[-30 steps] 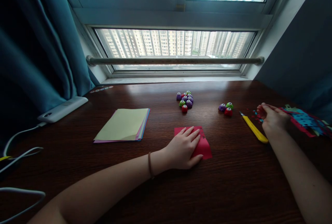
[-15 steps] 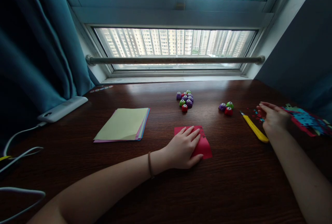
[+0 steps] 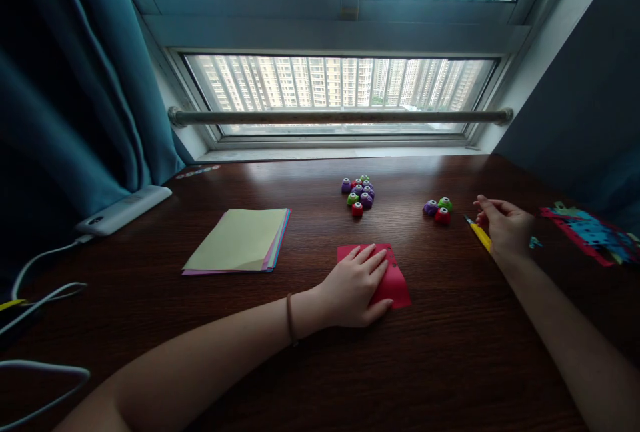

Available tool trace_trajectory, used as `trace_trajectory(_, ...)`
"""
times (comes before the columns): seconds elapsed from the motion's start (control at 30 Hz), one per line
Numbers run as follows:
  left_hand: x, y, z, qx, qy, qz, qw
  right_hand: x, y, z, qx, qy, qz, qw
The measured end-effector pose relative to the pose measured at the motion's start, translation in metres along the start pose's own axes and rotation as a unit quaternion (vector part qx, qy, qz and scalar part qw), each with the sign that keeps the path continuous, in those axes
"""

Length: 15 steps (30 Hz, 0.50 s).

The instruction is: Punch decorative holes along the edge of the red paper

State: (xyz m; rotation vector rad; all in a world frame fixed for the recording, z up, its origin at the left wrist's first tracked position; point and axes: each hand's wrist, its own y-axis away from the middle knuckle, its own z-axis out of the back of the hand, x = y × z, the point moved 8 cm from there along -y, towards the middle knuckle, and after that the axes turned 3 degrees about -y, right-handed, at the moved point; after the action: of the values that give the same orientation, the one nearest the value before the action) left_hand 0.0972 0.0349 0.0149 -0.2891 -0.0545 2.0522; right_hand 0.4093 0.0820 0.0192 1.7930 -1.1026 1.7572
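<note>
My left hand [image 3: 356, 287] lies flat on a sheet of red paper [image 3: 396, 291], fingers stretched out and pressing it to the table. Small dark holes or marks show along the paper's right side. My right hand [image 3: 506, 227] hovers over a yellow utility knife [image 3: 481, 235] and hides its rear part. Thumb and forefinger are pinched together; whatever they may hold is too small to make out. A few blue paper bits [image 3: 535, 242] lie just right of that hand. Left of it stands a small group of purple, green and red one-eyed figures [image 3: 442, 216].
A stack of coloured paper [image 3: 237, 242], pale yellow on top, lies at the left. Several more one-eyed figures [image 3: 357, 210] cluster at the back middle. Cut blue and red paper scraps [image 3: 597, 235] are at the far right. A white power strip [image 3: 125, 211] with cables sits by the curtain.
My right hand has moved left from beside the paper scraps to above the utility knife, its fingers now pinched. My left hand stays on the red paper.
</note>
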Motion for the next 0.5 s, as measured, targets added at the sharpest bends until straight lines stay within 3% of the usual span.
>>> trace_trajectory(0.07, 0.001, 0.000, 0.000, 0.001, 0.007, 0.002, 1.000, 0.010, 0.020, -0.023, 0.087, 0.069, 0.044, 0.993)
trace_trajectory(0.2, 0.003, -0.001, -0.001, 0.011, 0.021, 0.010, 1.000, 0.018, 0.065, -0.060, 0.249, 0.185, 0.095, 0.946)
trace_trajectory(0.4, 0.003, -0.001, -0.001, 0.021, 0.048, 0.015, 0.999, 0.017, 0.108, -0.089, 0.401, 0.267, 0.205, 0.852)
trace_trajectory(0.5, 0.005, -0.002, 0.001, 0.017, 0.063, 0.018, 0.998, 0.014, 0.117, -0.094, 0.437, 0.270, 0.229, 0.826)
